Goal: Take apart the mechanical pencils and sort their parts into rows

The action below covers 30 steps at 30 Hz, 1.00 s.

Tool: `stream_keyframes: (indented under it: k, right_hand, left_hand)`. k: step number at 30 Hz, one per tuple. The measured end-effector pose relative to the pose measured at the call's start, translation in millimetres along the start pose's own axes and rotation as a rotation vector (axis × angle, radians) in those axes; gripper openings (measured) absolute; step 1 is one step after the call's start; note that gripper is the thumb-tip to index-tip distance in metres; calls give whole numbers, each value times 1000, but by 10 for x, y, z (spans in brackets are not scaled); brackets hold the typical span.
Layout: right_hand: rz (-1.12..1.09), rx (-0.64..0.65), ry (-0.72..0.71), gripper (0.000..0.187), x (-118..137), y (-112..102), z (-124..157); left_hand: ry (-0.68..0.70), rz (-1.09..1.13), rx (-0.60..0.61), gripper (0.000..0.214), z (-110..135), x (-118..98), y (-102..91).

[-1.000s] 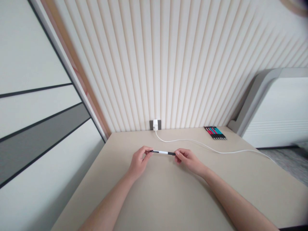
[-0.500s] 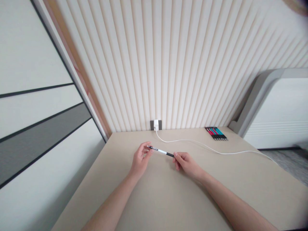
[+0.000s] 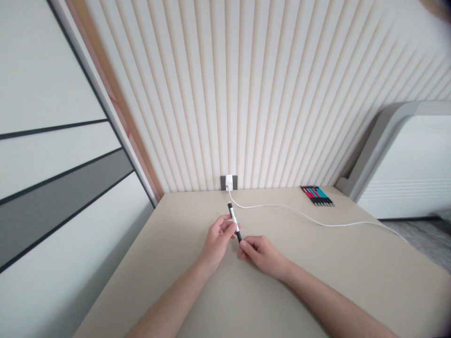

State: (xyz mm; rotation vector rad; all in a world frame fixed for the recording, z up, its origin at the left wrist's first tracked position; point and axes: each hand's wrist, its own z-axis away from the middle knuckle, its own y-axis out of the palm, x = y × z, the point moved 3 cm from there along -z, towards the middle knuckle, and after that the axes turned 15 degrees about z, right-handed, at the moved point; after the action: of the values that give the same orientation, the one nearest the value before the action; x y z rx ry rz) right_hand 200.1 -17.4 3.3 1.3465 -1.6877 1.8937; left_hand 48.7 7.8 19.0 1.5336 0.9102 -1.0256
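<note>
Pen [image 3: 234, 222] tilted, far end pointing at the wall. Who's got it?

Both hands! Left hand [image 3: 218, 241] pinches the white barrel between thumb and fingertips, and right hand [image 3: 262, 253] is curled tight around the near black end.

Where exactly is it?

Over the middle of the table [image 3: 317, 272], between the two hands, which almost touch. Behind it a white cable [image 3: 299, 216] runs from the charger [image 3: 229, 182] at the wall. A row of pens [image 3: 316, 195] lies well apart, far right.
</note>
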Motion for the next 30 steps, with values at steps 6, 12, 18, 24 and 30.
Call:
stream_keyframes:
  k: [6,12,18,24,30]
  right_hand:
    - [8,-291,60,35,-58,-237,-5]
    - [-133,-373,-36,48,-23,-279,-30]
    - [-110,-413,-56,41,-19,-281,-39]
    - [-112,-439,-64,46,43,-330,-27]
    - [-62,-386,-37,39,31,-294,-54]
  left_hand:
    - [-52,-18,72,28,56,112,51]
    - [-81,-54,182,29,104,206,131]
    - [-95,-68,199,29,108,206,148]
    - [-123,-107,252,28,127,235,170]
    - [-115,-139,254,30,124,246,169]
